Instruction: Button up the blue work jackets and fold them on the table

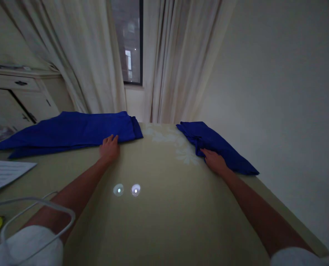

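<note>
A large blue cloth lies folded and spread across the far left of a beige tabletop. My left hand rests at its near edge, fingers curled on the fabric's hem. A smaller folded blue cloth lies at the far right by the table's edge. My right hand lies on its near edge, fingers flat against the cloth. Both arms reach forward across the table.
A white paper sheet lies at the left edge, with a white cable looping in front. Cream curtains and a dark window stand behind the table; a white cabinet at far left. Two light reflections on the tabletop.
</note>
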